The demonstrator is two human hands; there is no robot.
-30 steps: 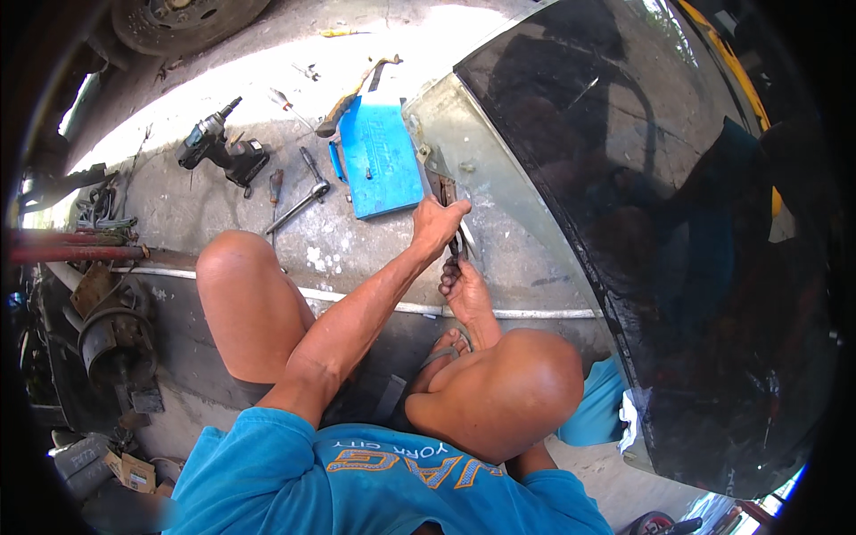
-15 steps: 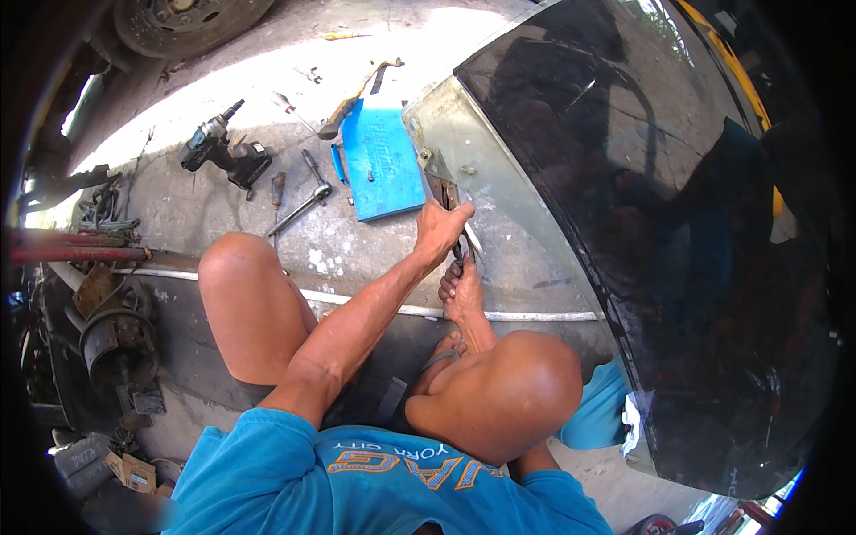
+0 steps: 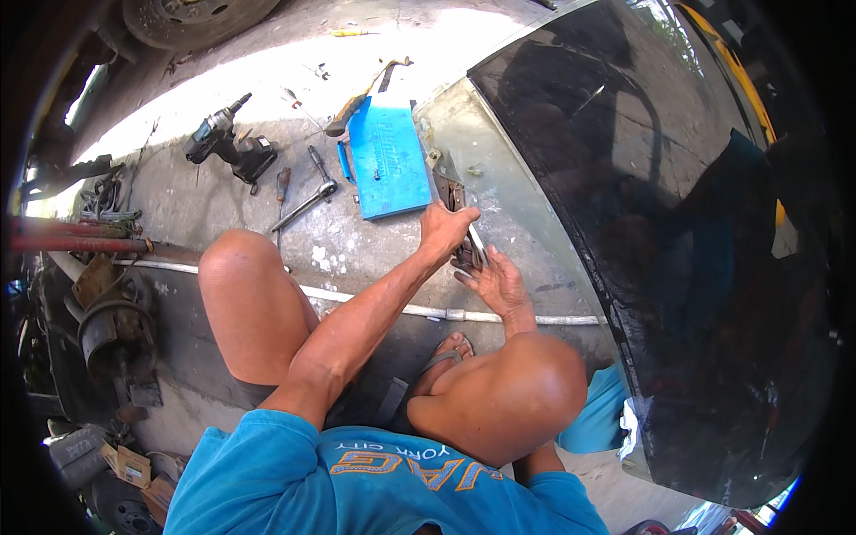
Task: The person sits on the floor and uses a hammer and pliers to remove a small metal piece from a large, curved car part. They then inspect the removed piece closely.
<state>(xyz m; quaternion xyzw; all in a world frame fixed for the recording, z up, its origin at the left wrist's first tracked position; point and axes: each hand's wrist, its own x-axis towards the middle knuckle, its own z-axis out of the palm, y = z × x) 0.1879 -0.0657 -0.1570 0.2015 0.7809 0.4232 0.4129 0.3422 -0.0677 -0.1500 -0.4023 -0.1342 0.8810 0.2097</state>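
Observation:
My left hand [image 3: 443, 228] is closed around a long, narrow metal part [image 3: 453, 191], brown and dark with a pale edge. Its upper end lies beside the blue case [image 3: 387, 160], and my fist hides its middle. At the lower end is my right hand [image 3: 502, 283], palm partly turned up and fingers apart; whether the fingertips touch the metal I cannot tell. The case rests on the concrete with its handle to the left. Left of it lie a ratchet wrench [image 3: 308, 203], a screwdriver [image 3: 283, 185] and a black cordless impact driver [image 3: 230, 147].
A large dark-tinted glass panel [image 3: 678, 259] fills the right side, its edge close to my right hand. A white pipe [image 3: 392, 305] crosses the floor before my knees. Red bars [image 3: 80, 243] and a cylindrical metal part [image 3: 116, 343] lie at left. A wheel [image 3: 192, 20] stands far left.
My right hand has loosened from its closed grip at the part's lower end, and its fingers have spread as it shifted right. My left hand keeps its hold.

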